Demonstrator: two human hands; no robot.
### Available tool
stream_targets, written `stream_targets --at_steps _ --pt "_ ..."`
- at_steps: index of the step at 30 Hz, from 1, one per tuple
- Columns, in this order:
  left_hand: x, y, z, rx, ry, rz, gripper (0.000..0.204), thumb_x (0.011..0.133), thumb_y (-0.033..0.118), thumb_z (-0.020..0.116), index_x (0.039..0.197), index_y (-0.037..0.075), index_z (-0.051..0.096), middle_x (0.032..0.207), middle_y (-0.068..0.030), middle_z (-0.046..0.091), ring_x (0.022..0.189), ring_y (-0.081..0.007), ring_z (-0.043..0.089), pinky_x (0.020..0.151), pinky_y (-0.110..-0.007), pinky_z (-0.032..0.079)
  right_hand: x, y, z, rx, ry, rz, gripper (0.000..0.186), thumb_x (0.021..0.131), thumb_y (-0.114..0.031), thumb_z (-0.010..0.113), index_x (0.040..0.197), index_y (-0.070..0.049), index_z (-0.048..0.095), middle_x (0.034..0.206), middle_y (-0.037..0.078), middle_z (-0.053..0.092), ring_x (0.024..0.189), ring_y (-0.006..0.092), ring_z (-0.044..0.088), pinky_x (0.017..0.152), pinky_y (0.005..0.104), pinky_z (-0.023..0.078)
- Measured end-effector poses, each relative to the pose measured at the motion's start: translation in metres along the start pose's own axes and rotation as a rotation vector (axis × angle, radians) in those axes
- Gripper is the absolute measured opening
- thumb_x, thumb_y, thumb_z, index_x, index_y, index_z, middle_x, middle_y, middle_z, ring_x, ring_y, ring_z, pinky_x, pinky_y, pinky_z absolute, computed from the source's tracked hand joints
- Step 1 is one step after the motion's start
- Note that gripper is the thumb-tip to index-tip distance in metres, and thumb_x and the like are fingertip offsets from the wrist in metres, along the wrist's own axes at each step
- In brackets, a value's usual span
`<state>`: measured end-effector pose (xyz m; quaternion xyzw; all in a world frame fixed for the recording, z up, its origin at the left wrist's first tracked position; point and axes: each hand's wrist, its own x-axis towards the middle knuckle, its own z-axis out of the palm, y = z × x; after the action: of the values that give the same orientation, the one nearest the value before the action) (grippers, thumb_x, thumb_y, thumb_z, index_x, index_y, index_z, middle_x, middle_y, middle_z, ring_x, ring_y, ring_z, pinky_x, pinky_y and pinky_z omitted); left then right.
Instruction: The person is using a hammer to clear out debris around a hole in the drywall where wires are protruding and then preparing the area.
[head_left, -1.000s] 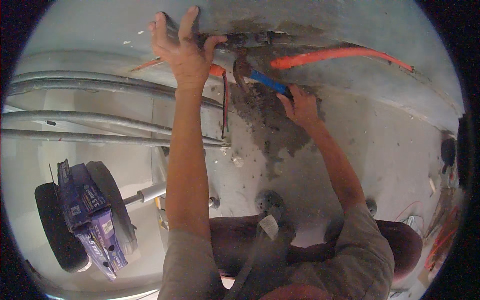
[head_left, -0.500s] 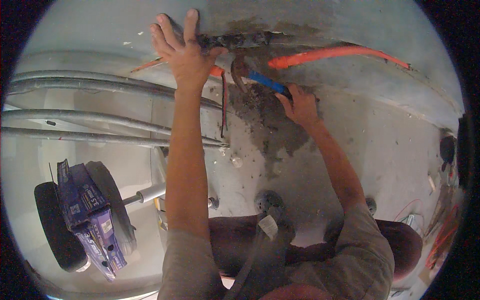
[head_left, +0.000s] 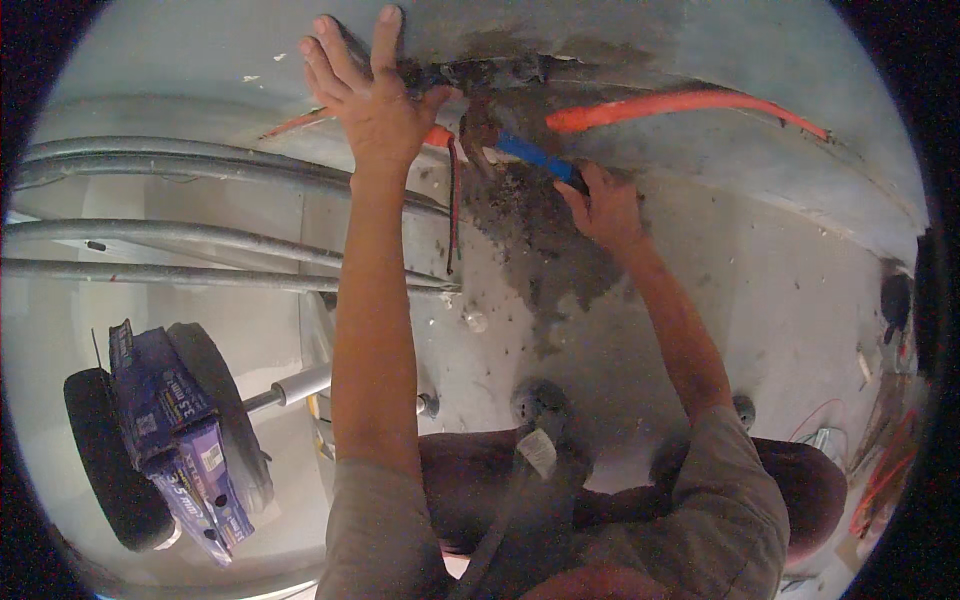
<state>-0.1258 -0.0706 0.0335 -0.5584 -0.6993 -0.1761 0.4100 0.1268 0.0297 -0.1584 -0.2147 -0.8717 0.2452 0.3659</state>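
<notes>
Barely any change: hammer (head_left: 535, 152) stays between the hands, its head just right of the left thumb, so work keeps to the same spot. Right hand (head_left: 608, 208) grasps the handle end. Left hand (head_left: 376, 112) unclenched, fingers splayed on wall (head_left: 200, 70); can't tell what its palm hides. Orange tube (head_left: 660, 110) beyond right hand.

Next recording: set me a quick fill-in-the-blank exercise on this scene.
1. The hammer is gripped in the person's ____ hand.
2. The hammer's handle is black and ____.
3. The hand higher in the picture is their ____ one.
4. Grey conduits enter from the picture's ____ edge.

Missing words: right; blue; left; left.
</notes>
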Motion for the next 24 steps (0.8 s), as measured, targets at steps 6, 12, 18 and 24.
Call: stream_targets --at_steps 6,12,18,24 --pt "0.002 -0.003 0.003 -0.029 0.033 0.024 0.129 0.053 0.06 0.094 0.159 0.026 0.027 0.162 -0.0371 0.006 0.147 -0.0609 0.009 0.115 -0.071 0.019 0.002 -0.002 -0.005 -0.034 0.052 -0.03 0.03 0.097 -0.034 0.068 0.101 -0.005 0.059 0.076 0.017 0.066 0.062 0.0403 0.064 0.055 0.0477 0.051" --pt "0.004 0.013 -0.003 -0.144 0.041 -0.041 0.131 0.044 0.048 0.099 0.156 0.03 0.033 0.162 -0.0343 0.01 0.145 -0.0609 0.011 0.112 -0.072 0.022 -0.019 0.008 -0.008 0.116 0.063 0.105 0.026 0.095 -0.027 0.07 0.105 -0.004 0.062 0.074 0.014 0.063 0.06 0.0339 0.063 0.057 0.044 0.051" --pt "0.002 0.015 0.003 0.014 -0.042 -0.069 0.135 0.043 0.054 0.098 0.156 0.026 0.03 0.162 -0.0359 0.004 0.145 -0.0622 0.007 0.113 -0.071 0.018 -0.021 0.018 -0.019 0.012 0.024 0.064 0.026 0.094 -0.026 0.072 0.107 -0.004 0.063 0.074 0.013 0.063 0.057 0.0317 0.062 0.057 0.0418 0.051" --pt "0.004 0.018 0.004 0.02 -0.033 -0.06 0.137 0.045 0.059 0.096 0.157 0.024 0.024 0.161 -0.038 0.002 0.145 -0.0634 0.004 0.114 -0.072 0.015 -0.02 0.021 -0.019 0.005 0.049 0.045 0.027 0.093 -0.027 0.072 0.107 -0.005 0.063 0.077 0.013 0.065 0.059 0.0329 0.063 0.056 0.0423 0.051"
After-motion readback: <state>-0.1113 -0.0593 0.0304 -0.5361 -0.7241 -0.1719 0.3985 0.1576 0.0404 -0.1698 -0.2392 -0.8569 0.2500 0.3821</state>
